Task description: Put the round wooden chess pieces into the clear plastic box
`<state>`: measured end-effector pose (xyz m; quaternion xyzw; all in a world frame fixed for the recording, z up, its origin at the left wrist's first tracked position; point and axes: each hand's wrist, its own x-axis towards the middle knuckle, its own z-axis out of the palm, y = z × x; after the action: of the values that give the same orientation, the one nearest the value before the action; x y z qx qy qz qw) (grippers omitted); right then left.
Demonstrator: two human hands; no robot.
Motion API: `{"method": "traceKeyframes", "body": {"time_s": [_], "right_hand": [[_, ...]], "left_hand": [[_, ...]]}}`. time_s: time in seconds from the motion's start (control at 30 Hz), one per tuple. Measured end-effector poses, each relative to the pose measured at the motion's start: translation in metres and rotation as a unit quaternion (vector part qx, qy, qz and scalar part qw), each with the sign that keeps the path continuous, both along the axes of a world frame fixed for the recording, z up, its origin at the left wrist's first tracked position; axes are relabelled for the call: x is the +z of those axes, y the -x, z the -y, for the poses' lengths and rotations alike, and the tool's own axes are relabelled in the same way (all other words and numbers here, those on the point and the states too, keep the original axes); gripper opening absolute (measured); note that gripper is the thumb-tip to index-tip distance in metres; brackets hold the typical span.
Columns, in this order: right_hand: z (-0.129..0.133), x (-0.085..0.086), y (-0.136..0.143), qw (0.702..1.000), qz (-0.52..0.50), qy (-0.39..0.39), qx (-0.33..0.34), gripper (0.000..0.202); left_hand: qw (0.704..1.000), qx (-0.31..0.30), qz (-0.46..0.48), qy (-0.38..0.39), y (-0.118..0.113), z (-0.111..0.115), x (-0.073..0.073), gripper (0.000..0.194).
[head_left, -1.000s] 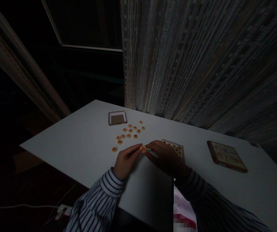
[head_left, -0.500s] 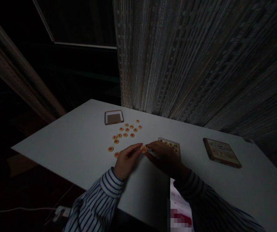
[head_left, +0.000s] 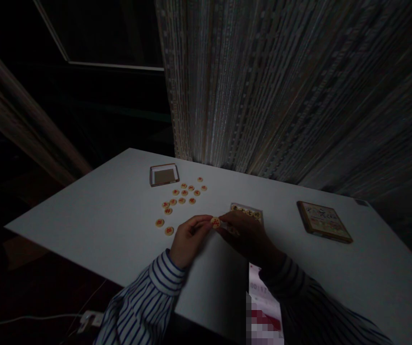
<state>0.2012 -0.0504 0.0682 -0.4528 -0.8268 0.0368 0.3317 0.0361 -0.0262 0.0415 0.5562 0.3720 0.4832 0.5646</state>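
Between both sets of fingertips is a round Chinese chess piece (head_left: 215,223) with a red character facing up toward me. My left hand (head_left: 188,239) pinches its left side, and my right hand (head_left: 247,237) grips its right side. Under and behind the right hand sits a tray of chess pieces (head_left: 262,214), its back row showing dark characters; the hand hides much of it. Several loose red-lettered pieces (head_left: 184,193) lie scattered to the left and beyond my left hand, with one piece (head_left: 169,231) closest to it.
An open box lid or tray (head_left: 164,175) lies at the back left of the white table (head_left: 94,206). On the right is a flat decorated box (head_left: 324,222). A lit phone screen (head_left: 259,287) is near my right sleeve. A string curtain (head_left: 227,86) hangs behind the table.
The view has shifted slightly, so the table things appear a little further left. Both hands still hold the same piece, its character now turned a little.
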Motion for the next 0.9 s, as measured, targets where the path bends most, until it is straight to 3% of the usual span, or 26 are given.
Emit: {"method": "traceKeyframes", "body": {"time_s": [0.37,0.57,0.9], "right_hand": [[0.004,0.003,-0.008,0.999,0.002,0.033,-0.002,0.016],[0.004,-0.005,-0.016,1.0,-0.006,0.006,0.007,0.016],[0.003,0.001,-0.019,1.0,-0.027,-0.003,0.007,0.015]], "left_hand": [[0.999,0.007,-0.036,-0.009,-0.007,-0.001,-0.002,0.025],[0.997,0.006,-0.066,-0.03,-0.009,-0.002,-0.001,0.023],[0.997,-0.014,-0.071,-0.023,-0.017,-0.003,0.002,0.027]]}}
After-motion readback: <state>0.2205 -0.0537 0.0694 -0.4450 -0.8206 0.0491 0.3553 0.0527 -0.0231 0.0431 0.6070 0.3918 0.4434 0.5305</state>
